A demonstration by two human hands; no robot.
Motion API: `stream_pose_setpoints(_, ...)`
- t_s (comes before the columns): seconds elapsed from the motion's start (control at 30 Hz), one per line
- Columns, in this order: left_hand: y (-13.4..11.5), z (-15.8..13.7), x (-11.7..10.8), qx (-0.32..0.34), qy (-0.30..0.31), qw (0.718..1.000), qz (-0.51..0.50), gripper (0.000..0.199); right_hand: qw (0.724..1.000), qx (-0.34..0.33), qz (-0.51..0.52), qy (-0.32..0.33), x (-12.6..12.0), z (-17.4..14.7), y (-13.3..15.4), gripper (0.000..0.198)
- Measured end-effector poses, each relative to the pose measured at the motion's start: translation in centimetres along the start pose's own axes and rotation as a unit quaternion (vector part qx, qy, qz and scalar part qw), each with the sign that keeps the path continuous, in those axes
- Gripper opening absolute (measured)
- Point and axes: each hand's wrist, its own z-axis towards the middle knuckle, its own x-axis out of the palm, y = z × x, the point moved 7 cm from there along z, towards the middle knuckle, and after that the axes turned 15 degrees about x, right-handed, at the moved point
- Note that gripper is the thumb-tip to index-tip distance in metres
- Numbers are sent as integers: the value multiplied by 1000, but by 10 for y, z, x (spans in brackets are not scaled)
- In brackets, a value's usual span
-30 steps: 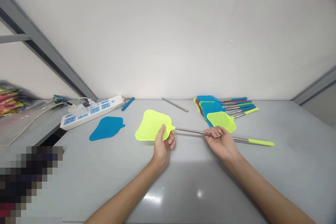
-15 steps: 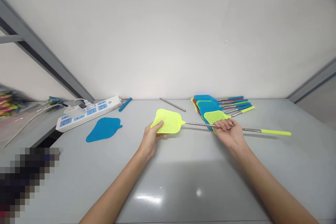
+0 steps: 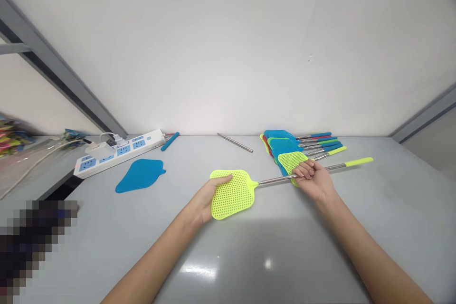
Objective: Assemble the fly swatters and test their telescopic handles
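Apparently handling a yellow flyswatter [image 3: 253,185] near the swatter pile [image 3: 287,147], gripping head [image 3: 233,198] with left hand [image 3: 206,195], shaft [image 3: 275,181] with right hand [image 3: 314,181], next likely needing steadiness.

Two bare forearms [image 3: 156,254] taper to slim, bare fingers [image 3: 304,170].

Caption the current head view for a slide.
Left hand holds a yellow swatter by its head, right hand its shaft, a swatter pile behind.

Can't see most fingers of the left hand [image 3: 206,197] behind the yellow head [image 3: 235,198], nor the rod [image 3: 275,180] within the right hand [image 3: 314,178]; can't make out the blurred packets [image 3: 11,136], cut off at left, or the pixelated dark shape [image 3: 32,242]
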Motion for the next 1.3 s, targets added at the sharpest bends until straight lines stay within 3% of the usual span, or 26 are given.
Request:
stream_pose_setpoints(0.3,20,-11,16,-30,48,997,-47,32,1000,-23,3,3,-7,1,13,25)
stream_pose_setpoints(0.57,36,-14,6,-42,-23,998,-40,30,996,-48,-54,53,5,-3,11,34)
stream_pose_setpoints(0.73,36,-15,-2,-27,-62,998,-10,35,997,-42,-46,55,-2,4,7,36)
stream_pose_setpoints(1.1,21,-15,1,-22,-42,999,7,35,997,-23,32,61,-12,10,-2,34)
stream_pose_setpoints(1.3,14,-16,2,-17,-37,999,12,34,997,-37,20,70,-10,9,-3,34)
